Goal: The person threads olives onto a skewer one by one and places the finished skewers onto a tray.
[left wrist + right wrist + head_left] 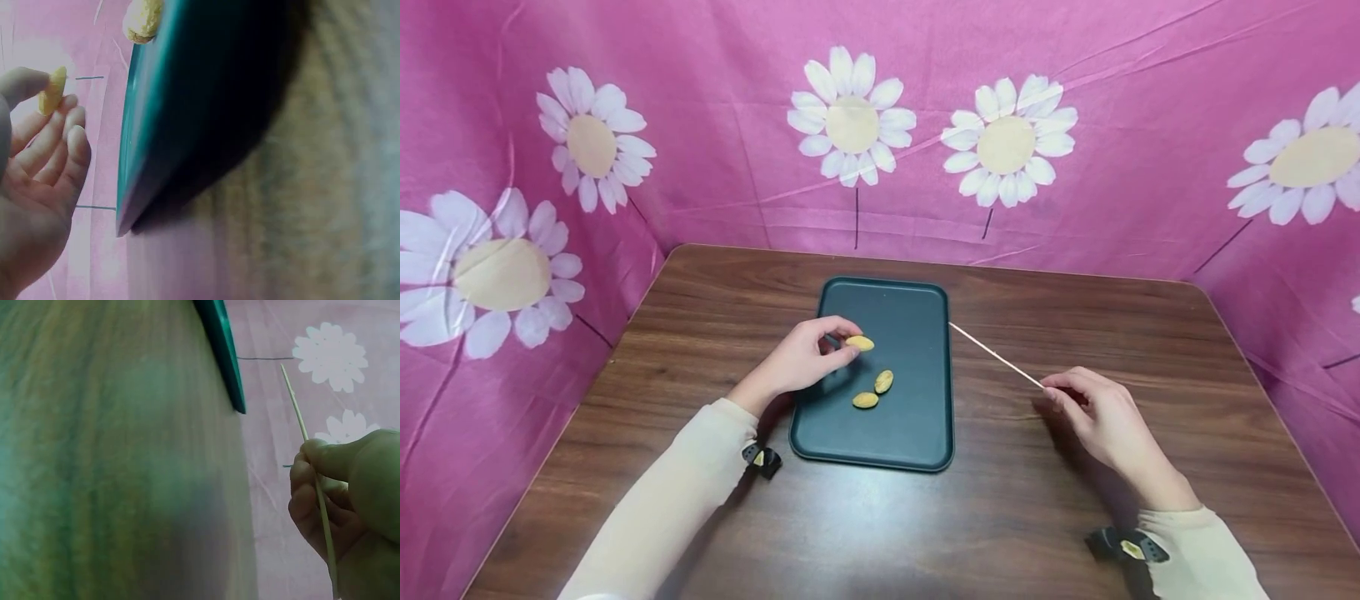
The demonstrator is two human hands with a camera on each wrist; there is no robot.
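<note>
So the left hand (797, 360) is over the left half of the dark green tray (917, 433), pinching one small yellow piece (860, 342) between thumb and fingertips, lifted a bit off the tray floor as far as I can tell, and the left wrist view shows the same pinch with the piece (53, 92) right at the fingertips. Two more yellow pieces (876, 391) lie loose on the tray at about 5 o'clock from the held one, close by. The right hand (1101, 421) sits on the wooden bench (1045, 517) to the right of the tray, grip clamped on the near end of a thin wooden skewer (996, 356). The bit that matters, I'd say: the skewer's long axis runs from the right hand toward 10 o'clock, its tip just off the tray's right edge, and the held piece lies further along roughly that same line, across the tray, so tip and piece are well apart. The left hand is obviously the nearer one to the pieces
</note>
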